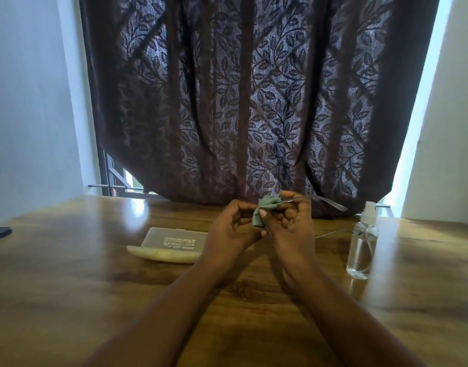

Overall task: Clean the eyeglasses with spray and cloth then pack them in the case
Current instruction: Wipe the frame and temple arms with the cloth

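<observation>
green cloth (266, 209) between hands (262, 229)

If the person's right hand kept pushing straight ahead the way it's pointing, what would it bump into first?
Probably the dark leaf-patterned curtain hanging at the table's far edge. The right hand, holding the eyeglasses, points away from the person; nothing shows between it and the curtain, though depth is hard to judge.
</observation>
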